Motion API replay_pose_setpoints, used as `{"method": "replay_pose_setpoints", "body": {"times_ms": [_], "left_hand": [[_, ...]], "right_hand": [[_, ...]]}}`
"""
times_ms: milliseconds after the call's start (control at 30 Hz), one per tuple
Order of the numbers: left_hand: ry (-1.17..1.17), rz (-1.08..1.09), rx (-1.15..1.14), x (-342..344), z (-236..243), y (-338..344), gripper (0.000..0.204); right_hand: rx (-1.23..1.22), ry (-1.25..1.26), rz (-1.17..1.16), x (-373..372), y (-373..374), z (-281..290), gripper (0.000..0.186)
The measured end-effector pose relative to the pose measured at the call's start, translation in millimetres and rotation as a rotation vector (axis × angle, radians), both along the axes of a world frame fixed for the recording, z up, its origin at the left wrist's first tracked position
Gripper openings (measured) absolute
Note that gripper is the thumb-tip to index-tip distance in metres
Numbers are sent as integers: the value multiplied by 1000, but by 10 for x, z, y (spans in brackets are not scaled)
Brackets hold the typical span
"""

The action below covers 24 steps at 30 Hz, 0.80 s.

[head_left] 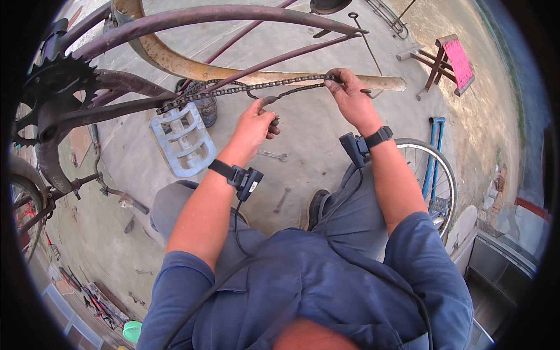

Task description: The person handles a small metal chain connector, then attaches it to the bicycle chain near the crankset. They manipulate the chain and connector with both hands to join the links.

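My left hand [259, 121] has its fingers curled, the fingertips at the lower strand of a dark bicycle chain [221, 91], apparently gripping it. My right hand [347, 93] grips the chain's loop at its right end, in front of a rusty curved mudguard [385, 82]. The chain runs left toward a light-blue plastic pedal [181, 140] on a purple bicycle frame [134, 29]. A black toothed chainring [64, 87] sits at the left.
Spanners [272, 156] lie on the concrete floor [291, 134] between my legs. At right stand a pink folding stool [455, 64], a spoked wheel [450, 186] and blue frame tubes [434, 151]. Handled tools lie left [79, 286], near a green basin [131, 331].
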<state>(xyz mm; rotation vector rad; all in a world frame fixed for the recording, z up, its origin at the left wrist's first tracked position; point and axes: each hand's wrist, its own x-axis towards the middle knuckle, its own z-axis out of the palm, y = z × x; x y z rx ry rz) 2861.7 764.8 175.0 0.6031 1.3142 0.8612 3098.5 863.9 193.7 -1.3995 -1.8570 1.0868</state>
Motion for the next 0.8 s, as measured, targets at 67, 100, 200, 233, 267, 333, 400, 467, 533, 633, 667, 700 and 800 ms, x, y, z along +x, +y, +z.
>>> {"method": "replay_pose_setpoints", "body": {"times_ms": [67, 100, 200, 233, 267, 333, 400, 467, 533, 633, 667, 700, 800], "left_hand": [[20, -8, -9, -6, 6, -13, 49], [26, -5, -4, -6, 4, -17, 49], [40, -6, 11, -19, 1, -28, 49], [40, -9, 13, -32, 4, -35, 48], [41, -11, 15, -39, 1, -37, 48], [41, 0, 17, -44, -3, -39, 47], [47, 1, 17, -54, -6, -49, 47], [61, -10, 12, -54, -10, -55, 46], [62, -19, 14, -48, -14, -65, 45], [63, -37, 14, -47, -9, -77, 45], [62, -43, 13, -47, -6, -84, 45], [60, -42, 13, -47, -3, -88, 45], [58, -39, 15, -60, 8, -105, 45]], "right_hand": [[124, 87, -112, -37, 52, -10, 25], [170, 132, -142, -56, 93, -13, 25], [277, 308, -249, -106, 186, 7, 25], [316, 320, -283, -116, 216, 28, 25], [356, 333, -318, -122, 255, 50, 26], [453, 366, -359, -115, 334, 106, 28], [534, 325, -389, -87, 400, 163, 28], [592, 336, -417, -61, 497, 208, 24], [629, 267, -450, -40, 604, 232, 21], [693, 166, -473, -29, 708, 214, 18], [708, 144, -481, -32, 731, 199, 18], [716, 115, -496, -34, 748, 187, 19], [695, 142, -525, -20, 767, 177, 21]]}}
